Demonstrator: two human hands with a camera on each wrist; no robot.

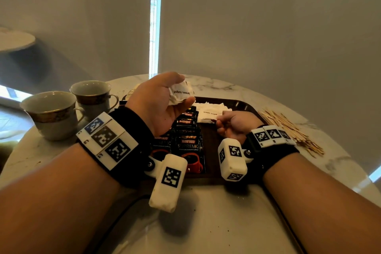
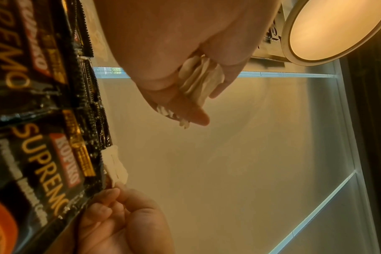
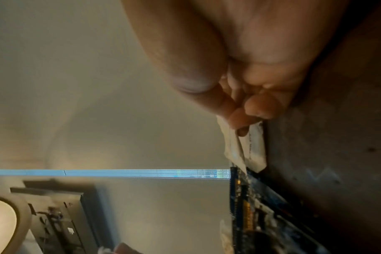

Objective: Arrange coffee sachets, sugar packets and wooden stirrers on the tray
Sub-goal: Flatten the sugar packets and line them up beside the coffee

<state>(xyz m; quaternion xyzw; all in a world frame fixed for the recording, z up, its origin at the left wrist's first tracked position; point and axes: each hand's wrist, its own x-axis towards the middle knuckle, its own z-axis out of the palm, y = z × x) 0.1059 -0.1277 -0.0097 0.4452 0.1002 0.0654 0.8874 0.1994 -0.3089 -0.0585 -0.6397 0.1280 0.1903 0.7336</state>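
A dark brown tray [image 1: 244,105] lies on the marble table, with black Kopiko coffee sachets [image 1: 186,140] in overlapping rows on its left half. White brown sugar packets [image 1: 210,112] lie on its far middle. My left hand [image 1: 177,93] is raised palm up above the sachets and grips a small stack of sugar packets [image 1: 181,93], which shows edge-on [image 2: 198,82] in the left wrist view. My right hand [image 1: 219,120] is low over the tray and pinches one sugar packet [image 3: 253,146] by its near edge. Wooden stirrers [image 1: 288,130] lie in a loose pile right of the tray.
Two gold-banded cups [image 1: 51,113] [image 1: 92,95] stand at the table's left. A small paper pile [image 1: 132,90] lies behind my left hand. The near table edge lies under my forearms. A blind and a bright window strip are behind.
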